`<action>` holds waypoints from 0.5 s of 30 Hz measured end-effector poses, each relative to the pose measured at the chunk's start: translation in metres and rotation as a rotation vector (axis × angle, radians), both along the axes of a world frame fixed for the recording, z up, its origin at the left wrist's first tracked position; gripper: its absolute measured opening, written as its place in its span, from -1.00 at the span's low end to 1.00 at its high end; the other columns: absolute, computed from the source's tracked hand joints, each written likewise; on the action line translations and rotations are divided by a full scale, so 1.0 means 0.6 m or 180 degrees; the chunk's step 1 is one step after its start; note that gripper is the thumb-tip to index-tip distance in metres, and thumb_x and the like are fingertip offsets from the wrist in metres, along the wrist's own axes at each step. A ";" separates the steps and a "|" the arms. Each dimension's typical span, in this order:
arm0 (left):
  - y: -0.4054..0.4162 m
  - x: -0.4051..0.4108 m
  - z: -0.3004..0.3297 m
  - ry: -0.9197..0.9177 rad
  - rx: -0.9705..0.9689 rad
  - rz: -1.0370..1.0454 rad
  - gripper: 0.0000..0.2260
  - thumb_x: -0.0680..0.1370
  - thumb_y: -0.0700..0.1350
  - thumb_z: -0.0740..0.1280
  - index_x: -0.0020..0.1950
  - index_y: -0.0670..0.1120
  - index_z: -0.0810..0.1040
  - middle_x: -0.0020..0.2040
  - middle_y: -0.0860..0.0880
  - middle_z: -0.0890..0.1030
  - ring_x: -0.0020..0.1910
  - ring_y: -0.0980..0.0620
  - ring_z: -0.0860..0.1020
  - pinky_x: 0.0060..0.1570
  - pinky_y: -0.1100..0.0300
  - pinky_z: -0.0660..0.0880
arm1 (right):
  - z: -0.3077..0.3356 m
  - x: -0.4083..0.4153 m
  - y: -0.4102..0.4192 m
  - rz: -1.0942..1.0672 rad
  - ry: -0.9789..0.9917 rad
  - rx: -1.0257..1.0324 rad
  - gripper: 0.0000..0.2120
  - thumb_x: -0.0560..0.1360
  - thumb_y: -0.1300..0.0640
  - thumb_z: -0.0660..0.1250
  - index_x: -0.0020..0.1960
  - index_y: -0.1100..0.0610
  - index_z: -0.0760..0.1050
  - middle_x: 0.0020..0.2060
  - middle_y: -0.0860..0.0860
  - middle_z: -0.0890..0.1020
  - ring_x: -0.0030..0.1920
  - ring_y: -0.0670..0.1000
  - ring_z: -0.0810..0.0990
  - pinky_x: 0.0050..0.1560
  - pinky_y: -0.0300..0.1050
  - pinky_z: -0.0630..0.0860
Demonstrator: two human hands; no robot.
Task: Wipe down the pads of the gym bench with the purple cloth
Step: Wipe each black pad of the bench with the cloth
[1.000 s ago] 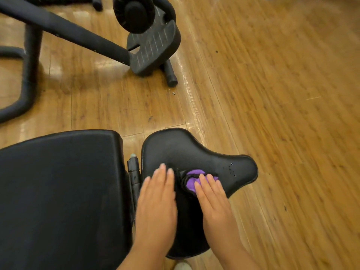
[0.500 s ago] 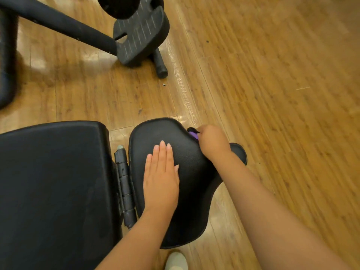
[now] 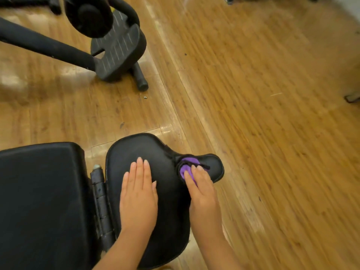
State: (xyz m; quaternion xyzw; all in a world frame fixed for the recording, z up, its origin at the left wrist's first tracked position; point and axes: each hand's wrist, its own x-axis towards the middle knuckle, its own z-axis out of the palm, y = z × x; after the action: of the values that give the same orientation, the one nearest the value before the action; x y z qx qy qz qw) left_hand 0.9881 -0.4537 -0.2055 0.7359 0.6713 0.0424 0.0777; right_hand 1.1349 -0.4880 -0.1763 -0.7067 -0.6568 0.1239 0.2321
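The bench's black seat pad (image 3: 140, 151) sits at lower centre, with a narrow nose pointing right. A larger black back pad (image 3: 42, 201) lies to its left, joined by a metal hinge (image 3: 100, 197). My left hand (image 3: 138, 195) rests flat on the seat pad, fingers together, holding nothing. My right hand (image 3: 200, 190) presses the purple cloth (image 3: 188, 168) onto the pad's nose; the cloth has a dark edge and is partly hidden under my fingers.
A black exercise machine with a ribbed footplate (image 3: 118, 49), a round roller (image 3: 89, 14) and a slanted tube (image 3: 44, 45) stands at the upper left. Wooden floor (image 3: 263, 114) spreads to the right. A small dark object (image 3: 352, 98) lies at the right edge.
My right hand swept the cloth up to the pad's far edge, then back down onto the nose. My left hand stayed flat on the seat pad.
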 end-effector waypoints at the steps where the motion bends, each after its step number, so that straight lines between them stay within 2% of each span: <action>1: 0.000 0.000 0.000 0.0006 0.0002 -0.0006 -0.49 0.56 -0.03 -0.04 0.43 -0.28 0.25 0.43 -0.24 0.31 0.42 -0.17 0.28 0.40 -0.02 0.07 | 0.000 0.004 0.011 -0.0171 -0.0027 0.0093 -0.45 0.35 0.45 0.23 0.32 0.19 0.42 0.31 0.14 0.46 0.41 0.06 0.23 0.46 -0.12 0.06; 3: 0.000 0.000 0.000 0.0005 0.0004 -0.0030 -0.49 0.57 -0.03 -0.05 0.44 -0.28 0.25 0.44 -0.24 0.31 0.42 -0.17 0.28 0.39 -0.02 0.09 | 0.014 0.015 0.051 -0.0662 -0.0124 -0.0038 -0.47 0.39 0.51 0.25 0.30 0.19 0.44 0.28 0.13 0.49 0.40 0.08 0.28 0.47 -0.08 0.06; 4: 0.000 0.000 0.000 0.0018 0.0003 -0.0028 -0.49 0.57 -0.03 -0.05 0.44 -0.27 0.25 0.44 -0.24 0.31 0.42 -0.17 0.27 0.39 -0.02 0.08 | 0.025 0.024 0.075 -0.0856 -0.0092 -0.0265 -0.53 0.44 0.48 0.21 0.30 0.19 0.46 0.25 0.12 0.52 0.36 0.10 0.35 0.44 -0.09 0.16; 6: -0.001 0.000 0.000 0.0025 0.0001 -0.0004 -0.49 0.57 -0.03 -0.05 0.45 -0.27 0.24 0.44 -0.24 0.30 0.43 -0.17 0.26 0.39 -0.02 0.08 | 0.038 0.058 0.121 -0.1027 0.0060 -0.0744 -0.60 0.49 0.42 0.14 0.24 0.16 0.50 0.09 0.09 0.58 0.13 0.09 0.50 0.13 -0.12 0.42; 8: -0.001 0.002 0.000 0.0009 -0.0003 0.0008 -0.49 0.57 -0.04 -0.05 0.45 -0.27 0.23 0.44 -0.24 0.30 0.43 -0.18 0.26 0.39 -0.02 0.07 | 0.041 0.096 0.157 -0.1227 0.0207 -0.1378 -0.57 0.47 0.42 0.12 0.20 0.11 0.54 -0.08 0.03 0.59 -0.14 0.00 0.49 -0.27 -0.21 0.36; 10: -0.002 0.004 0.000 0.0009 -0.0016 0.0025 -0.49 0.57 -0.04 -0.05 0.44 -0.27 0.24 0.43 -0.25 0.31 0.42 -0.19 0.27 0.39 -0.03 0.07 | 0.039 0.120 0.171 -0.1339 0.0500 -0.1667 -0.62 0.48 0.38 0.15 0.12 0.09 0.60 -0.21 -0.02 0.56 -0.25 -0.05 0.44 -0.40 -0.26 0.26; 12: -0.002 0.005 0.001 -0.0013 -0.0017 0.0037 -0.49 0.57 -0.05 -0.05 0.44 -0.28 0.24 0.44 -0.25 0.30 0.42 -0.19 0.27 0.40 -0.03 0.06 | 0.030 0.127 0.156 -0.1334 0.0811 -0.1358 -0.59 0.48 0.40 0.11 0.13 0.10 0.60 -0.14 -0.01 0.59 -0.15 -0.03 0.47 -0.32 -0.32 0.32; 14: -0.002 0.005 0.000 -0.0007 -0.0005 0.0047 -0.50 0.57 -0.05 -0.06 0.44 -0.28 0.24 0.44 -0.25 0.30 0.42 -0.19 0.26 0.41 -0.02 0.05 | 0.021 0.115 0.126 -0.1440 0.1029 -0.0800 -0.56 0.48 0.42 0.08 0.18 0.12 0.58 0.03 0.01 0.61 0.04 -0.03 0.52 -0.04 -0.29 0.45; 15: -0.002 0.005 0.000 0.0002 -0.0009 0.0050 -0.50 0.57 -0.05 -0.06 0.44 -0.28 0.24 0.44 -0.25 0.30 0.43 -0.19 0.26 0.41 -0.03 0.05 | 0.019 0.105 0.111 -0.1530 0.1140 -0.0533 -0.56 0.48 0.43 0.09 0.20 0.12 0.56 0.11 0.02 0.60 0.14 -0.04 0.51 0.13 -0.27 0.44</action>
State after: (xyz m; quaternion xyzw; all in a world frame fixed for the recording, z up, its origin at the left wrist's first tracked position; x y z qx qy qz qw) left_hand 0.9912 -0.4548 -0.2053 0.7304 0.6772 0.0418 0.0782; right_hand 1.1979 -0.4214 -0.1648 -0.8253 -0.4071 0.2417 0.3077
